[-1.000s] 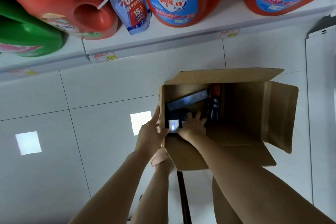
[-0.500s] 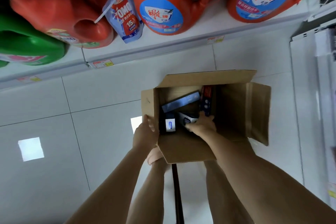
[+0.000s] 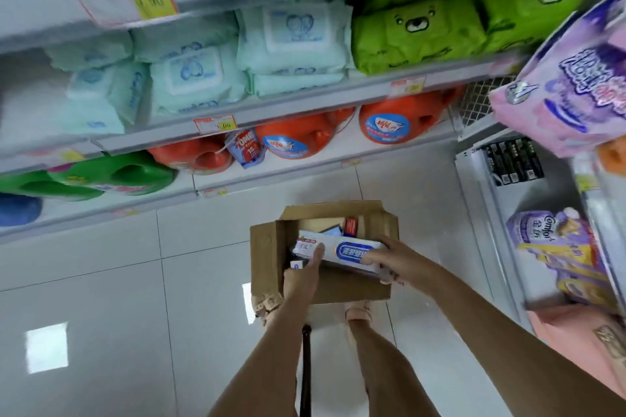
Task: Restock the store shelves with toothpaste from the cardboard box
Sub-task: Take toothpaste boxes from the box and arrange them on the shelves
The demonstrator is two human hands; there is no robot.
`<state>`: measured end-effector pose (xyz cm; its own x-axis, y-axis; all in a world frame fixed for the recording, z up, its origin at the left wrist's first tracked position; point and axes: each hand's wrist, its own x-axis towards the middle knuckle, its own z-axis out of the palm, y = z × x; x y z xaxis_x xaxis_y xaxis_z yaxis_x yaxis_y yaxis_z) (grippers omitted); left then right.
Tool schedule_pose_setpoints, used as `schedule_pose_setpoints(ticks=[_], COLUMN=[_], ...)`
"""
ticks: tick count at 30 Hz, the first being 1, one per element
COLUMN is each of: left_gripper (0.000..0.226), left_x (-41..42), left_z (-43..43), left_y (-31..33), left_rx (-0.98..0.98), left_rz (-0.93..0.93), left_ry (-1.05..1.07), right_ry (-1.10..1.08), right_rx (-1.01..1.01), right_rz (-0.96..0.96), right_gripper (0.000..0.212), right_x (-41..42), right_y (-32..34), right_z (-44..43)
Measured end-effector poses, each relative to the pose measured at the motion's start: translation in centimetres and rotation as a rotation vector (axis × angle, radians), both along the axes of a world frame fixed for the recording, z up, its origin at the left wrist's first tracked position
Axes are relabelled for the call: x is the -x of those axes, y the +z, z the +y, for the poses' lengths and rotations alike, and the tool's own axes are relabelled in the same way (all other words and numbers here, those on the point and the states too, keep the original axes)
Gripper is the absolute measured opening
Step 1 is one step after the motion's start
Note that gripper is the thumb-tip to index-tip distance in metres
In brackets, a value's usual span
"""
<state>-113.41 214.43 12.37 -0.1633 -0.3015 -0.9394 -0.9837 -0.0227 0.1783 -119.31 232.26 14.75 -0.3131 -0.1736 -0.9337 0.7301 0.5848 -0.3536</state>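
Head view: hands (image 3: 303, 276) (image 3: 394, 259) grip toothpaste pack (image 3: 342, 247); box (image 3: 267, 257) beneath.

pale wipe packs (image 3: 189, 74), green bear packs (image 3: 416, 34), orange detergent jugs (image 3: 294, 140), white floor tiles (image 3: 101, 298)

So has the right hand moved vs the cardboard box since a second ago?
Yes. Against the cardboard box, the right hand has come up from inside to the near right rim, gripping a white toothpaste pack.
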Motion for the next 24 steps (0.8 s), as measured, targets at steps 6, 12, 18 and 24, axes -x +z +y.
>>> schedule_pose_setpoints(ticks=[6, 12, 18, 24], left_gripper=[0.093, 0.045, 0.041, 0.036], left_x=[1.2, 2.6, 3.0, 3.3], left_z=[3.5, 5.0, 2.5, 0.0], left_y=[8.3, 17.0, 24.3, 30.3], left_rx=[-0.500, -0.573, -0.391, -0.295], left_rz=[0.211, 0.539, 0.780, 0.957], left_ry=[0.551, 0.547, 0.355, 0.216], right_ry=[-0.121, -0.107, 0.114, 0.106], right_rx=[0.289, 0.405, 0.374, 0.410], right_rz=[-0.017, 0.069, 0.363, 0.443], right_gripper=[0.063, 0.066, 0.036, 0.044], right_x=[0.3, 1.0, 3.2, 4.8], right_y=[10.9, 19.1, 27.1, 32.1], right_z=[3.9, 4.5, 0.1, -2.7])
